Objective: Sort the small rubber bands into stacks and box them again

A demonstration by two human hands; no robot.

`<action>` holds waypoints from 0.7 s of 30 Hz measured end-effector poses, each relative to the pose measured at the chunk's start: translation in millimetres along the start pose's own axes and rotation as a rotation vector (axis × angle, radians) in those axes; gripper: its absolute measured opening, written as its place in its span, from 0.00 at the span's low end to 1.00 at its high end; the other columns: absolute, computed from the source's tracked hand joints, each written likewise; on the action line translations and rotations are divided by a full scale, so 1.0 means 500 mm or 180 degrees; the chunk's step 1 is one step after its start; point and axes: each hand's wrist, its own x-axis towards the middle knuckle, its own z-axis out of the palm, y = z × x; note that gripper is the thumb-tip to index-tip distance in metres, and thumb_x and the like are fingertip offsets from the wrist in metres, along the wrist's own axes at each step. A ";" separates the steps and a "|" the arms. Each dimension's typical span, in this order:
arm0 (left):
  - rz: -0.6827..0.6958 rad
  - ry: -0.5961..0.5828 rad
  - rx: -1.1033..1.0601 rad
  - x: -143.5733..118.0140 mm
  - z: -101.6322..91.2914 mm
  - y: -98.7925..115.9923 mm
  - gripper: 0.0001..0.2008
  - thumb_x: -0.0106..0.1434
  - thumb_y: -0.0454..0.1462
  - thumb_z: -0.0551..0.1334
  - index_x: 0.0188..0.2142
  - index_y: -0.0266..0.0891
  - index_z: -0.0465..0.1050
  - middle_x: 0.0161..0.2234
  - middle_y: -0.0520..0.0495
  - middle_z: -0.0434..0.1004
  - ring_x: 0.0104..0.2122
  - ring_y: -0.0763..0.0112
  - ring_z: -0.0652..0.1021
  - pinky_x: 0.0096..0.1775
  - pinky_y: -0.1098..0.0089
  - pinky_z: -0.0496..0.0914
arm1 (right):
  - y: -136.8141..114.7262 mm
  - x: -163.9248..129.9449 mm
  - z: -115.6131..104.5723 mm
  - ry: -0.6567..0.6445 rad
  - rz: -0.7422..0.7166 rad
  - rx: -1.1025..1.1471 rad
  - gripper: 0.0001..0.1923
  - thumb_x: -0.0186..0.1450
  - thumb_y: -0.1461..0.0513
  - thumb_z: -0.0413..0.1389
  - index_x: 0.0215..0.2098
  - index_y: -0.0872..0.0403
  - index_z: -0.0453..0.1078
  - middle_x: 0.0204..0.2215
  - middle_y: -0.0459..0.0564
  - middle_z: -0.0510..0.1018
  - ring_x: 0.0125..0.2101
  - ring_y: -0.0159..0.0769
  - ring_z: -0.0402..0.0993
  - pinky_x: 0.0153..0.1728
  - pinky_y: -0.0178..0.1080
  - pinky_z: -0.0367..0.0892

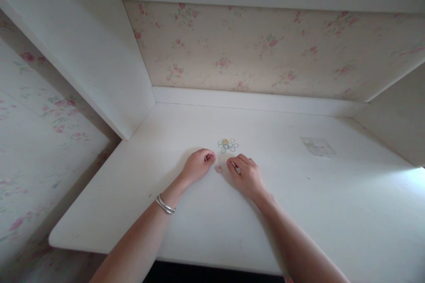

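- Hands both rest on white desk [299, 212], close together near its middle.
- Left hand [198, 166]: loosely curled, fingers folded in toward palm, thumb against fingertips; something dark shows at the pinch but too small to tell what.
- Silver bangles [165, 204] on left wrist.
- Right hand [247, 174]: palm down, fingers bent, fingertips [232, 164] touching the desk top; whether it pinches anything cannot be told.
- Small pinkish ring [218, 168] lies on the desk between the two hands, just beside the right fingertips, apart from the left hand.
- Cluster of small rings [227, 144] (blue-green ones, one or two yellow) lies flat on the desk just beyond both hands, arranged in a tight flower-like group, not touched by either hand.
- Faint rectangular clear patch [318, 146] on the desk, well right of the hands.
- Floral wallpaper [265, 48] behind the desk; white side panels [99, 53] left and right form an alcove.
- Bright light falls on the desk's far right edge.
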 end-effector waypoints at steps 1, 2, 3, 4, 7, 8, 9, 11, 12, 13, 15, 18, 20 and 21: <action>-0.0014 0.0005 -0.0019 0.000 0.001 0.000 0.10 0.61 0.40 0.55 0.36 0.41 0.74 0.35 0.50 0.77 0.35 0.71 0.75 0.37 0.73 0.66 | 0.007 0.002 -0.001 0.0050 0.0114 -0.0043 0.12 0.67 0.60 0.47 0.34 0.52 0.72 0.29 0.47 0.73 0.31 0.31 0.67 0.36 0.35 0.57; -0.0033 0.0007 -0.0040 0.000 0.001 -0.001 0.10 0.61 0.40 0.55 0.36 0.42 0.74 0.35 0.50 0.77 0.35 0.71 0.75 0.38 0.73 0.67 | 0.015 0.005 -0.002 0.0082 0.0231 -0.0084 0.12 0.66 0.60 0.47 0.34 0.52 0.72 0.29 0.47 0.73 0.31 0.31 0.68 0.37 0.35 0.57; -0.0051 0.0002 -0.0062 0.000 0.002 -0.002 0.10 0.61 0.40 0.55 0.36 0.42 0.75 0.35 0.50 0.77 0.35 0.71 0.75 0.38 0.73 0.67 | 0.022 0.007 -0.002 0.0094 0.0346 -0.0131 0.12 0.66 0.60 0.47 0.35 0.52 0.72 0.30 0.47 0.73 0.31 0.31 0.68 0.37 0.35 0.57; -0.0071 -0.0004 -0.0082 0.000 0.003 -0.002 0.10 0.61 0.40 0.55 0.36 0.42 0.75 0.35 0.50 0.78 0.35 0.71 0.75 0.38 0.73 0.67 | 0.030 0.009 -0.002 0.0084 0.0456 -0.0191 0.12 0.66 0.60 0.47 0.37 0.51 0.72 0.31 0.47 0.74 0.32 0.31 0.68 0.38 0.36 0.57; -0.0110 -0.0023 -0.0112 0.001 0.004 -0.003 0.10 0.60 0.40 0.56 0.36 0.42 0.75 0.36 0.50 0.78 0.36 0.71 0.75 0.39 0.73 0.67 | 0.044 0.014 -0.001 -0.0063 0.0718 -0.0435 0.14 0.66 0.59 0.46 0.45 0.49 0.70 0.37 0.48 0.74 0.35 0.33 0.69 0.39 0.38 0.56; -0.0111 -0.0027 -0.0114 0.001 0.004 -0.004 0.10 0.60 0.40 0.56 0.36 0.42 0.75 0.36 0.50 0.78 0.36 0.71 0.76 0.39 0.73 0.67 | 0.045 0.015 -0.001 -0.0136 0.0767 -0.0519 0.15 0.66 0.58 0.46 0.48 0.48 0.69 0.38 0.48 0.73 0.36 0.34 0.69 0.40 0.39 0.56; -0.0106 -0.0030 -0.0116 0.001 0.004 -0.004 0.10 0.60 0.40 0.56 0.36 0.42 0.75 0.36 0.50 0.78 0.36 0.71 0.76 0.39 0.73 0.67 | 0.045 0.016 -0.001 -0.0213 0.0798 -0.0594 0.16 0.66 0.58 0.46 0.50 0.48 0.67 0.39 0.49 0.73 0.37 0.35 0.69 0.41 0.39 0.55; -0.0089 -0.0031 -0.0119 0.001 0.005 -0.005 0.10 0.60 0.40 0.56 0.35 0.42 0.75 0.36 0.50 0.78 0.35 0.71 0.75 0.39 0.73 0.67 | 0.043 0.017 -0.002 -0.0351 0.0826 -0.0703 0.18 0.66 0.57 0.46 0.53 0.46 0.65 0.40 0.49 0.73 0.39 0.37 0.68 0.41 0.41 0.54; -0.0084 -0.0032 -0.0120 0.001 0.005 -0.005 0.10 0.60 0.40 0.56 0.35 0.42 0.75 0.36 0.50 0.78 0.35 0.71 0.75 0.39 0.73 0.67 | 0.041 0.017 -0.002 -0.0401 0.0831 -0.0738 0.19 0.66 0.57 0.46 0.54 0.45 0.64 0.40 0.49 0.72 0.40 0.38 0.68 0.42 0.41 0.54; -0.0079 -0.0032 -0.0117 0.001 0.005 -0.005 0.10 0.60 0.40 0.56 0.35 0.42 0.75 0.35 0.51 0.78 0.35 0.71 0.75 0.39 0.73 0.67 | 0.038 0.017 -0.003 -0.0438 0.0834 -0.0763 0.19 0.66 0.57 0.45 0.54 0.45 0.64 0.40 0.50 0.72 0.40 0.38 0.67 0.42 0.42 0.54; -0.0072 -0.0028 -0.0107 0.001 0.005 -0.005 0.09 0.60 0.40 0.56 0.35 0.42 0.75 0.35 0.51 0.78 0.34 0.71 0.75 0.39 0.73 0.67 | 0.036 0.017 -0.005 -0.0485 0.0833 -0.0795 0.19 0.67 0.57 0.45 0.55 0.44 0.63 0.41 0.50 0.72 0.41 0.39 0.67 0.42 0.42 0.53; -0.0059 -0.0029 -0.0092 0.000 0.005 -0.004 0.09 0.60 0.40 0.56 0.35 0.43 0.75 0.35 0.51 0.78 0.34 0.71 0.75 0.39 0.73 0.67 | 0.035 0.017 -0.007 -0.0561 0.0799 -0.0828 0.19 0.67 0.57 0.43 0.56 0.43 0.62 0.41 0.50 0.71 0.42 0.39 0.66 0.42 0.43 0.53; -0.0072 -0.0032 -0.0079 0.000 0.004 -0.003 0.10 0.60 0.40 0.56 0.35 0.43 0.75 0.36 0.51 0.78 0.34 0.71 0.75 0.38 0.73 0.67 | 0.035 0.017 -0.007 -0.0605 0.0769 -0.0862 0.20 0.68 0.56 0.43 0.56 0.42 0.61 0.41 0.50 0.71 0.42 0.39 0.66 0.42 0.43 0.53; -0.0084 -0.0032 -0.0070 0.000 0.003 -0.002 0.10 0.60 0.41 0.56 0.35 0.43 0.75 0.36 0.51 0.78 0.34 0.71 0.75 0.38 0.73 0.67 | 0.036 0.017 -0.006 -0.0617 0.0756 -0.0884 0.20 0.68 0.56 0.43 0.57 0.42 0.61 0.41 0.50 0.71 0.42 0.40 0.66 0.42 0.43 0.52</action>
